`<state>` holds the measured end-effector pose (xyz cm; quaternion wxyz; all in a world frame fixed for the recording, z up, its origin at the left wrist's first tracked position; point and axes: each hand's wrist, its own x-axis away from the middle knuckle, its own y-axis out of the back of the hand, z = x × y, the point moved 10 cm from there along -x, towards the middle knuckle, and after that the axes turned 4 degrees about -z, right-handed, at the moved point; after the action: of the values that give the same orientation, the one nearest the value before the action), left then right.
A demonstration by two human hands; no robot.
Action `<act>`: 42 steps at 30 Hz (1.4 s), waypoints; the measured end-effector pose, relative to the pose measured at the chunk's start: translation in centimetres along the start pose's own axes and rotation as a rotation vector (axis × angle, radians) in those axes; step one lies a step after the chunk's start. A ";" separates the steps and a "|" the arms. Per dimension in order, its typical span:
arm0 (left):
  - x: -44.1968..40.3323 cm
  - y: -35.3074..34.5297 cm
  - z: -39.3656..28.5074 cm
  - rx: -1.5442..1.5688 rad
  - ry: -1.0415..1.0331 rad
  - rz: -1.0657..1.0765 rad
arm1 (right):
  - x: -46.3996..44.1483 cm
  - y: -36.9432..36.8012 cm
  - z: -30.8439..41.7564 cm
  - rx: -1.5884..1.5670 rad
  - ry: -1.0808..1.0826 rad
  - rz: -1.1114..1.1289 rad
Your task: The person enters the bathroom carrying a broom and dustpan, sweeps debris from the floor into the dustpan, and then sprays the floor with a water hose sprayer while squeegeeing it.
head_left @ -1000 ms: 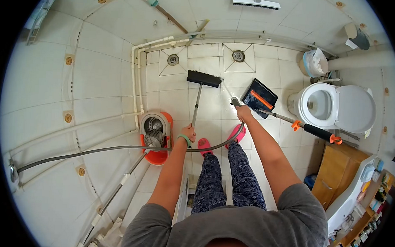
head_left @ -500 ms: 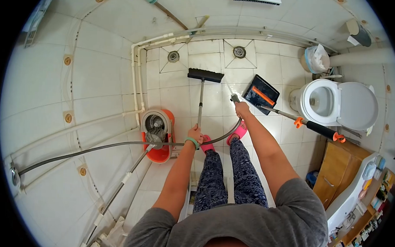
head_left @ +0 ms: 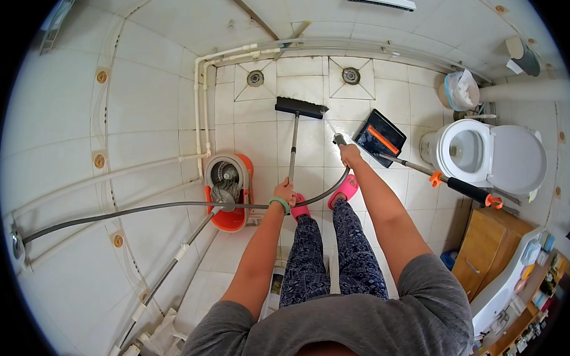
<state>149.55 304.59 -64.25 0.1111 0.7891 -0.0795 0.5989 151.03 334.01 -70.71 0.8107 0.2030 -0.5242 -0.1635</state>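
Note:
My left hand (head_left: 284,192), with a green band at the wrist, is wrapped round the grey handle of a broom (head_left: 301,107). The broom's black bristled head rests on or just above the tiled floor. My right hand (head_left: 350,156) grips a grey spray nozzle (head_left: 340,140), from which a thin stream of water reaches the right end of the broom head. From the nozzle a grey hose (head_left: 139,205) curves past my left wrist to the left wall. A black dustpan (head_left: 381,132) with an orange strip lies right of the nozzle.
An orange and grey mop bucket (head_left: 242,222) holds a mop (head_left: 225,195) at left. At right stand a toilet (head_left: 467,150), a lined bin (head_left: 462,90) and a wooden cabinet (head_left: 479,251). Two floor drains (head_left: 255,78) (head_left: 351,75) lie near the far wall. Pipes (head_left: 198,106) run along the walls.
The whole view has shifted slightly to the right. Both hands keep their grips on the broom and the spray nozzle, and water still runs at the broom head's right end.

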 end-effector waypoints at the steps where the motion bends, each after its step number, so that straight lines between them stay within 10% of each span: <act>1: -0.4 0.1 0.3 0.010 0.001 0.015 | 0.0 -0.1 0.0 0.002 0.002 0.001; 17: 3.7 -0.3 0.8 0.053 -0.204 -0.051 | 1.0 0.4 3.6 -0.085 0.172 -0.135; 42: -0.1 2.3 2.1 0.024 0.040 0.040 | 1.6 -5.0 8.6 0.049 0.182 -0.010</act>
<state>150.84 301.82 -64.71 0.0911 0.7765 -0.0857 0.6175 143.50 327.55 -68.74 0.8489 0.2393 -0.4513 -0.1357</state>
